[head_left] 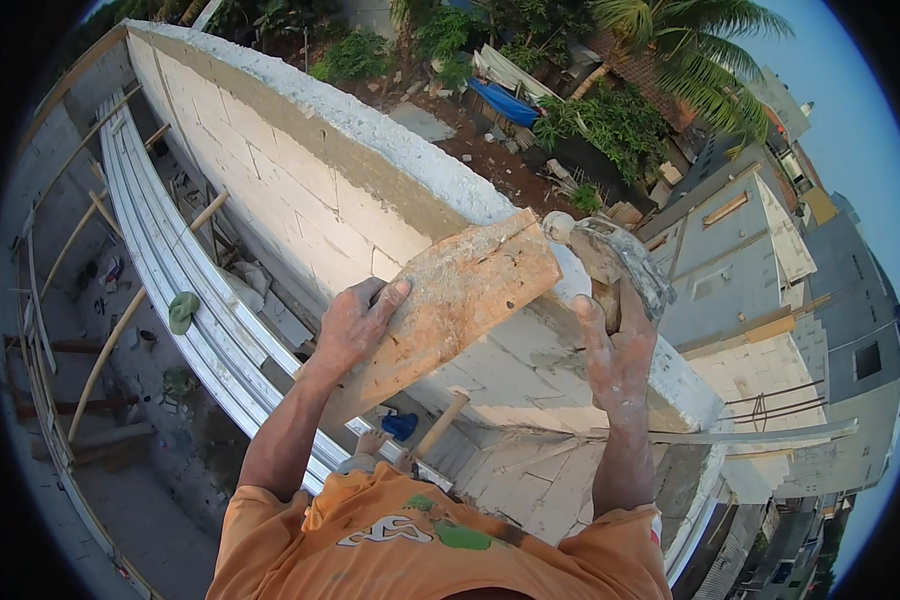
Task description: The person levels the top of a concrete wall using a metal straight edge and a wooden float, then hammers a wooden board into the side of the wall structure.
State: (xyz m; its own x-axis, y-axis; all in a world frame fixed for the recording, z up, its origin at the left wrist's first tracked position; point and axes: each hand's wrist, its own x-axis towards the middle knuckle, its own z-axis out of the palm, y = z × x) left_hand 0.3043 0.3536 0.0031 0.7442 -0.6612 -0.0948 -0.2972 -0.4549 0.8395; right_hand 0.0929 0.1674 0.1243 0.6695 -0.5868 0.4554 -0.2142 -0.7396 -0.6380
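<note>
My left hand [355,325] is closed on the left part of a rough wooden board [470,290], its thumb lying on the upper face. The board is orange-brown, flecked with grey mortar, and tilts up over the wall. On the right, my right hand [622,360] is closed round a mortar-caked hand tool [625,262] with a rounded knob at one end; its exact kind is unclear. That knob sits close to the board's far right corner. Beneath both hands runs a block wall [270,165] with rough pale mortar [390,140] along its top.
Long silver metal channels [160,240] lie at left, with a green cap [183,312] on them. Bamboo poles [110,360] cross the lower room. A thin bar [760,435] sticks out past the wall's right end. Beyond the wall lie a blue tarp [503,102], trees and grey buildings.
</note>
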